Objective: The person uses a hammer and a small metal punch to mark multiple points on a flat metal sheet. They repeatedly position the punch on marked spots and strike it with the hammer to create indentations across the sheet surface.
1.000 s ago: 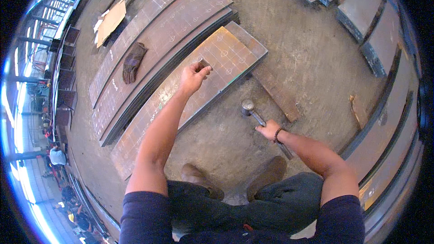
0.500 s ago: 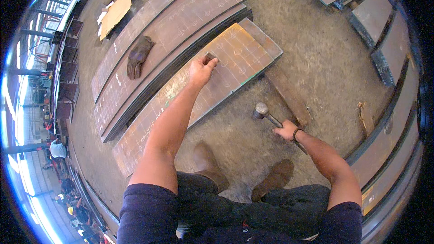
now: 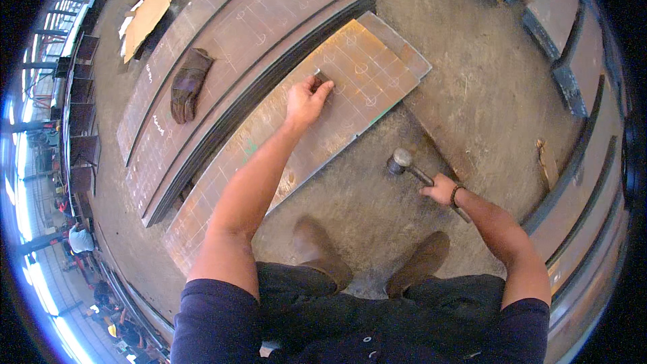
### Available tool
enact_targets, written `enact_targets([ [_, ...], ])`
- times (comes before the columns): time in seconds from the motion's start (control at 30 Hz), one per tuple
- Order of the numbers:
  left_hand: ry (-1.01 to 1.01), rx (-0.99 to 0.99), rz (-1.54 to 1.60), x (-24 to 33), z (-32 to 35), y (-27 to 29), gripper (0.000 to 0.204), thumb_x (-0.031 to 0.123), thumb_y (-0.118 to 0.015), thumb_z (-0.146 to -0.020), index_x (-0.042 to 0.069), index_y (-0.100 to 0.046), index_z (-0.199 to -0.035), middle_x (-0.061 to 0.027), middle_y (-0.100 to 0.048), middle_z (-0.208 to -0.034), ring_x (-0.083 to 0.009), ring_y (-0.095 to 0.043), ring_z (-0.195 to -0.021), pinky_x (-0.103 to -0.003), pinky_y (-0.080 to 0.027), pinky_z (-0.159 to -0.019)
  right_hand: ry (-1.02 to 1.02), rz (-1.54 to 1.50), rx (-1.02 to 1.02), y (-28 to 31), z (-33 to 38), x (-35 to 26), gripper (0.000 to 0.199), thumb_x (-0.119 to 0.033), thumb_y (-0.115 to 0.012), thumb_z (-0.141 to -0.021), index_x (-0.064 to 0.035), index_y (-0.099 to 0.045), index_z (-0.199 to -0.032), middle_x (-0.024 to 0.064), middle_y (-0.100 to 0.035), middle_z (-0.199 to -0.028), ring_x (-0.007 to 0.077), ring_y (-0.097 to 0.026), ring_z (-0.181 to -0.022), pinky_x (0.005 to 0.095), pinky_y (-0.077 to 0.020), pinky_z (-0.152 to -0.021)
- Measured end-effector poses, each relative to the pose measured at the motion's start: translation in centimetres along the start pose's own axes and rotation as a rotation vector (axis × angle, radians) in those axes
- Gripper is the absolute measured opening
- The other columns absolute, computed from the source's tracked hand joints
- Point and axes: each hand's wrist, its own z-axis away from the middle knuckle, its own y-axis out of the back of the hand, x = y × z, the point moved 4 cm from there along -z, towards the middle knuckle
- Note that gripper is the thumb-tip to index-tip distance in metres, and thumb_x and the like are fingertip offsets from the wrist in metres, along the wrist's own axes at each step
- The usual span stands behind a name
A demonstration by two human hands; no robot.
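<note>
Small dark metal stamp (image 3: 322, 77), upright on rusty steel plate (image 3: 350, 87) w/ chalk grid & curved marks, plate flat on floor atop stacked plates. Hammer (image 3: 412, 170), round steel head, dark handle, angled low over concrete floor, rt of plate.

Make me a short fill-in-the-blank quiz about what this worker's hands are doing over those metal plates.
1. The right hand grips a ____ by its handle.
2. The left hand presses a small dark tool onto the marked steel plate, with the arm stretched ____ from the body.
3. A dark work ____ lies on the long plates to the left.

Missing words: hammer; forward; glove
</note>
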Motion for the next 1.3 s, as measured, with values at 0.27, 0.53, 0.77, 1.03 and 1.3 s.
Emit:
enact_targets([
  [0.27,-0.055,-0.014,0.041,0.1,0.2,-0.4,0.031,0.029,-0.070,-0.087,0.000,-0.068,-0.097,-0.0070,-0.070,-0.079,-0.0137,-0.062,-0.072,-0.032,-0.049,-0.067,-0.078,-0.048,0.002,-0.2,0.5,0.1,0.050,-0.045,-0.067,-0.075,0.0041,-0.067,-0.082,0.0253,-0.066,-0.079,0.0371,-0.067,-0.075,0.0446,-0.0510,-0.072],
  [0.53,-0.018,-0.039,0.085,0.1,0.3,-0.7,0.032,0.029,-0.070,-0.087,0.001,-0.069,-0.101,-0.0054,-0.071,-0.083,-0.0116,-0.062,-0.074,-0.031,-0.049,-0.068,-0.027,0.052,0.021,0.3,0.4,-0.5,0.049,-0.043,-0.065,-0.076,0.0060,-0.066,-0.085,0.0298,-0.066,-0.088,0.0406,-0.067,-0.085,0.0456,-0.0515,-0.077],
  [0.77,-0.010,-0.016,0.001,0.7,0.3,-0.6,0.029,0.028,-0.071,-0.086,0.001,-0.070,-0.095,-0.0044,-0.067,-0.075,-0.0105,-0.058,-0.068,-0.030,-0.047,-0.063,0.045,0.028,0.035,-0.1,-0.2,0.1,0.048,-0.042,-0.065,-0.076,0.0051,-0.066,-0.087,0.0285,-0.067,-0.088,0.0403,-0.067,-0.084,0.0459,-0.0514,-0.078],
  [1.03,0.008,-0.022,0.018,0.5,0.5,-0.6,0.029,0.029,-0.071,-0.086,0.002,-0.070,-0.098,-0.0057,-0.068,-0.076,-0.0112,-0.059,-0.068,-0.030,-0.047,-0.063,0.067,0.018,0.067,-0.5,-0.7,0.6,0.040,-0.036,-0.068,-0.080,0.0038,-0.063,-0.086,0.0185,-0.065,-0.073,0.0298,-0.064,-0.073,0.0418,-0.0481,-0.069],
  [1.3,-0.037,-0.033,-0.060,-0.2,0.2,-0.6,0.030,0.029,-0.071,-0.086,0.002,-0.070,-0.101,-0.0044,-0.071,-0.082,-0.0097,-0.061,-0.073,-0.031,-0.049,-0.066,-0.057,0.026,0.020,0.0,0.1,0.1,0.053,-0.046,-0.067,-0.075,0.0054,-0.067,-0.089,0.0281,-0.067,-0.086,0.0393,-0.067,-0.084,0.0442,-0.0518,-0.077],
])
